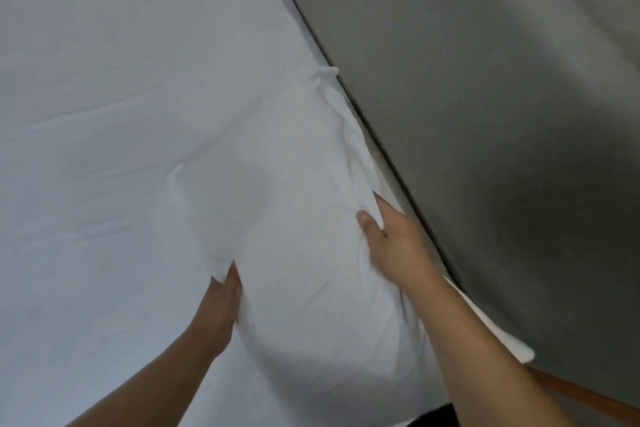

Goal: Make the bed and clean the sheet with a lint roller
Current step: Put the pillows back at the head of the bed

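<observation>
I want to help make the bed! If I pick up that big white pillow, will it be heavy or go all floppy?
Probably light: the pillow looks puffy, and the left hand and right hand hold it only by its edges. Likely squashy, not stiff, since the cover creases where fingers grip. It should not roll, lying flat on the sheet.

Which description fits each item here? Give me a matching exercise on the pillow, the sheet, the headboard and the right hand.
Things:
1. pillow
2. sheet
3. headboard
4. right hand

Descriptions:
A. grey, padded, beside the bed
B. grips the pillow's headboard-side edge
C. white, held between both hands
D. white, spread flat with faint creases

Pairs: 1-C, 2-D, 3-A, 4-B
</observation>
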{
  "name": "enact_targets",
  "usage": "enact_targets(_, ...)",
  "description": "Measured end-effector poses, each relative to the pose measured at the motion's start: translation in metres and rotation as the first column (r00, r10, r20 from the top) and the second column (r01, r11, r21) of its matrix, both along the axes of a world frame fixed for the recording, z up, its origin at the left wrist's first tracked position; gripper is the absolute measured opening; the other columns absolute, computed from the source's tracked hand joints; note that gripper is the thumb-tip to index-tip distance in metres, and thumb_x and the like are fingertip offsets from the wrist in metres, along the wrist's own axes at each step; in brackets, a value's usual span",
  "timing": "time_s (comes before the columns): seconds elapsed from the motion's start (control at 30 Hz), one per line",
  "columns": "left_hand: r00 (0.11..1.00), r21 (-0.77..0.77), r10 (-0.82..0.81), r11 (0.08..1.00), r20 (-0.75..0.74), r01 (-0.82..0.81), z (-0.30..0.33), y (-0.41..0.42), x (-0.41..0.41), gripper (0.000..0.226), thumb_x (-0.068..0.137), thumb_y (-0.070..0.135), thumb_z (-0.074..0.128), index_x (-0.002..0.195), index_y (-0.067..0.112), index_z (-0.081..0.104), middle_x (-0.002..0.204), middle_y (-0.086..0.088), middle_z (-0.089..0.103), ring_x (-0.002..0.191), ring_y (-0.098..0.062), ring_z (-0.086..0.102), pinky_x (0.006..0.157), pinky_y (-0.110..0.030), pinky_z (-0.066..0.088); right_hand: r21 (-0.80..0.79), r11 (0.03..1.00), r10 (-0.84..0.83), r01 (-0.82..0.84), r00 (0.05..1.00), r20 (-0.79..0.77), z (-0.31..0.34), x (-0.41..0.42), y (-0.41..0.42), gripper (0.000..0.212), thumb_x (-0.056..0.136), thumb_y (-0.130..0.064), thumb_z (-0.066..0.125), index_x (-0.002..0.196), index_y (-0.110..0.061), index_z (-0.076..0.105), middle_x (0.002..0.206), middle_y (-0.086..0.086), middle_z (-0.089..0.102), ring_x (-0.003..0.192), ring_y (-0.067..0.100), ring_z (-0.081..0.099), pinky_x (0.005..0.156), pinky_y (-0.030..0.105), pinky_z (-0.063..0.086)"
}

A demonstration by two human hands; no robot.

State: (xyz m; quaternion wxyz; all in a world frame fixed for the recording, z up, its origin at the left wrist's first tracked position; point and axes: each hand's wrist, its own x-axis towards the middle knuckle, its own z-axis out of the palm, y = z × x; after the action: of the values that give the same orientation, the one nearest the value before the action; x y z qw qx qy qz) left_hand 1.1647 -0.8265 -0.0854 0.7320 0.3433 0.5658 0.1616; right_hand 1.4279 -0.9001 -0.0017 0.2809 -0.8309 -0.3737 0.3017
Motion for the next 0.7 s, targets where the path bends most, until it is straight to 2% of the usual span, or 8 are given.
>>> enact_targets(0.07, 0.998, 0.007, -0.035, 0.999, 0.046, 0.034, 0.008, 0.008, 0.023, 0.035, 0.092, 0.061, 0.049, 0.125, 0.051, 0.057, 0.128, 0.012, 0.066, 0.115, -0.009, 0.064, 0.101, -0.041, 0.047, -0.002, 1.0, 0.006, -0.006, 0.984, 0.18, 0.026, 0.014, 0.007, 0.041, 0.1, -0.049, 0.039, 0.14, -0.043, 0.042, 0.116, -0.016, 0.065, 0.096, 0.006, 0.06, 0.081, 0.023, 0.043)
enact_targets(0.1, 0.996, 0.011, -0.057, 0.998, 0.065, 0.057, 0.009, 0.012, 0.035, 0.041, 0.09, 0.063, 0.05, 0.129, 0.051, 0.054, 0.131, 0.012, 0.064, 0.12, -0.01, 0.062, 0.102, -0.042, 0.046, -0.027, 1.0, 0.003, 0.005, 0.965, 0.264, 0.035, 0.023, 0.009, 0.046, 0.099, -0.053, 0.037, 0.143, -0.041, 0.038, 0.124, -0.011, 0.062, 0.107, 0.013, 0.059, 0.085, 0.027, 0.043)
enact_targets(0.13, 0.996, 0.003, -0.071, 0.997, 0.06, 0.071, 0.009, 0.017, 0.046, 0.054, 0.087, 0.066, 0.052, 0.138, 0.05, 0.045, 0.137, 0.013, 0.059, 0.127, -0.013, 0.057, 0.105, -0.044, 0.043, -0.067, 0.998, 0.003, 0.02, 0.943, 0.333, 0.04, 0.032, 0.011, 0.051, 0.098, -0.056, 0.035, 0.147, -0.04, 0.035, 0.129, -0.005, 0.058, 0.112, 0.019, 0.057, 0.087, 0.031, 0.043)
enact_targets(0.2, 0.996, -0.087, -0.077, 0.994, -0.053, 0.072, 0.003, 0.026, 0.065, 0.084, 0.083, 0.071, 0.055, 0.152, 0.049, 0.013, 0.155, 0.012, 0.038, 0.141, -0.021, 0.039, 0.111, -0.052, 0.034, -0.161, 0.984, 0.004, 0.071, 0.904, 0.427, 0.045, 0.051, 0.014, 0.062, 0.097, -0.06, 0.038, 0.152, -0.036, 0.024, 0.129, 0.005, 0.05, 0.111, 0.026, 0.053, 0.083, 0.036, 0.043)
enact_targets(0.27, 0.974, -0.143, -0.117, 0.986, -0.196, 0.089, -0.006, 0.03, 0.074, 0.097, 0.084, 0.072, 0.053, 0.154, 0.043, -0.009, 0.165, 0.006, 0.013, 0.148, -0.027, 0.024, 0.116, -0.056, 0.025, -0.206, 0.969, -0.018, 0.139, 0.865, 0.501, 0.041, 0.063, 0.012, 0.07, 0.095, -0.06, 0.045, 0.154, -0.03, 0.022, 0.132, 0.01, 0.044, 0.115, 0.03, 0.047, 0.087, 0.042, 0.044)
enact_targets(0.37, 0.95, -0.116, -0.173, 0.982, -0.26, 0.147, -0.016, 0.028, 0.072, 0.095, 0.084, 0.075, 0.048, 0.155, 0.043, -0.007, 0.166, 0.003, 0.009, 0.149, -0.029, 0.02, 0.118, -0.057, 0.021, -0.174, 0.959, -0.096, 0.222, 0.837, 0.539, 0.028, 0.066, -0.003, 0.067, 0.096, -0.056, 0.048, 0.151, -0.023, 0.031, 0.141, 0.012, 0.043, 0.126, 0.034, 0.042, 0.099, 0.05, 0.04)
enact_targets(0.5, 0.934, -0.124, -0.23, 0.971, -0.275, 0.202, -0.025, 0.015, 0.062, 0.088, 0.085, 0.076, 0.046, 0.155, 0.044, 0.004, 0.165, 0.002, 0.015, 0.148, -0.03, 0.024, 0.118, -0.057, 0.024, -0.203, 0.94, -0.127, 0.274, 0.833, 0.539, 0.001, 0.06, -0.034, 0.06, 0.096, -0.049, 0.053, 0.147, -0.021, 0.039, 0.136, 0.011, 0.048, 0.123, 0.033, 0.044, 0.099, 0.049, 0.039)
enact_targets(0.7, 0.924, -0.164, -0.283, 0.955, -0.256, 0.247, -0.029, -0.007, 0.062, 0.078, 0.089, 0.071, 0.046, 0.155, 0.042, 0.014, 0.163, 0.006, 0.021, 0.146, -0.025, 0.028, 0.117, -0.055, 0.027, -0.255, 0.92, -0.12, 0.297, 0.835, 0.537, -0.022, 0.064, -0.066, 0.053, 0.097, -0.041, 0.054, 0.142, -0.013, 0.047, 0.139, 0.014, 0.049, 0.126, 0.033, 0.045, 0.104, 0.048, 0.039)
